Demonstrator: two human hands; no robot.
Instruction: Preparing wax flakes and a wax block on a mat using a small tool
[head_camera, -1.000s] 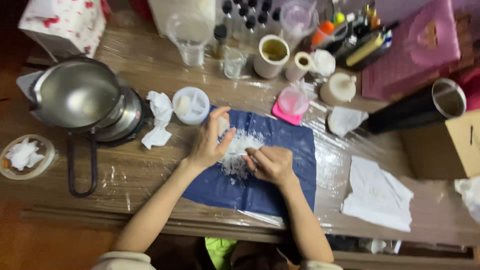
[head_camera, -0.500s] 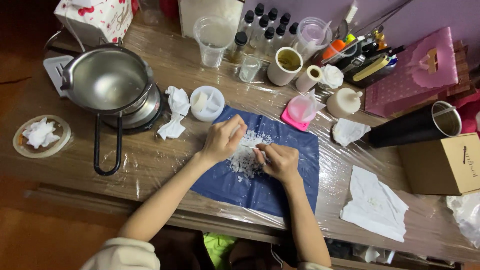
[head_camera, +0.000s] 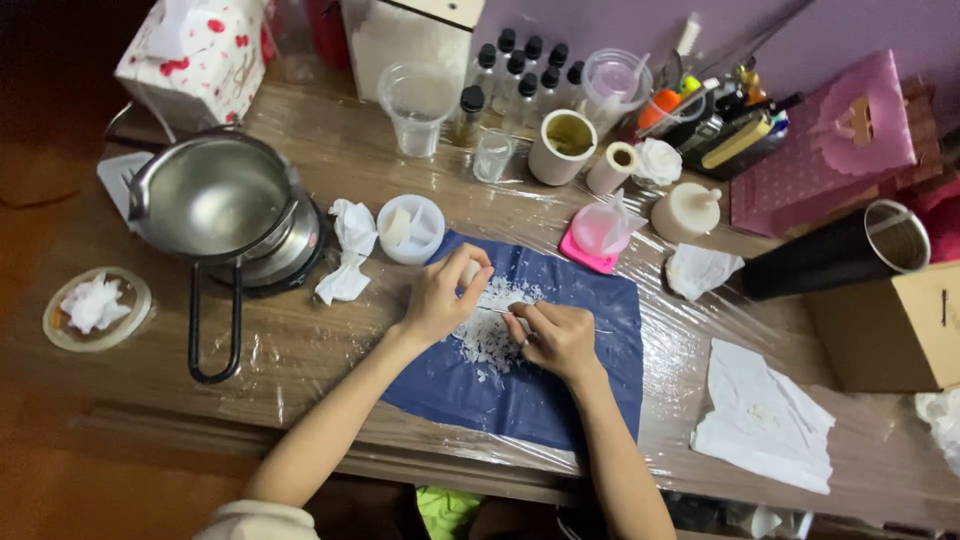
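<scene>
Both hands work over a dark blue cloth (head_camera: 560, 390) spread on the plastic-wrapped table (head_camera: 330, 340). The right hand (head_camera: 555, 335) is closed around a thin, pale tool (head_camera: 497, 310), likely a small blade or stick, though the view is too coarse to be sure; its tip points toward the other hand. The left hand (head_camera: 445, 295) has its fingers pinched shut on a small white lump (head_camera: 470, 272), held just above the tool's tip. Directly beneath and between the two grips lies a scatter of white shavings (head_camera: 487, 340) on the cloth. Just beyond the left hand sits a round white dish (head_camera: 411, 229) with a pale block in it, and beside that a crumpled tissue (head_camera: 345, 255). Farther out on that side stands a steel pot (head_camera: 215, 200) on a small burner, its black handle pointing toward the person. Beyond the right hand is a pink cup (head_camera: 600, 232) on a pink pad, and farther still a white mug (head_camera: 562, 146) and a row of dark-capped bottles (head_camera: 530, 70).
</scene>
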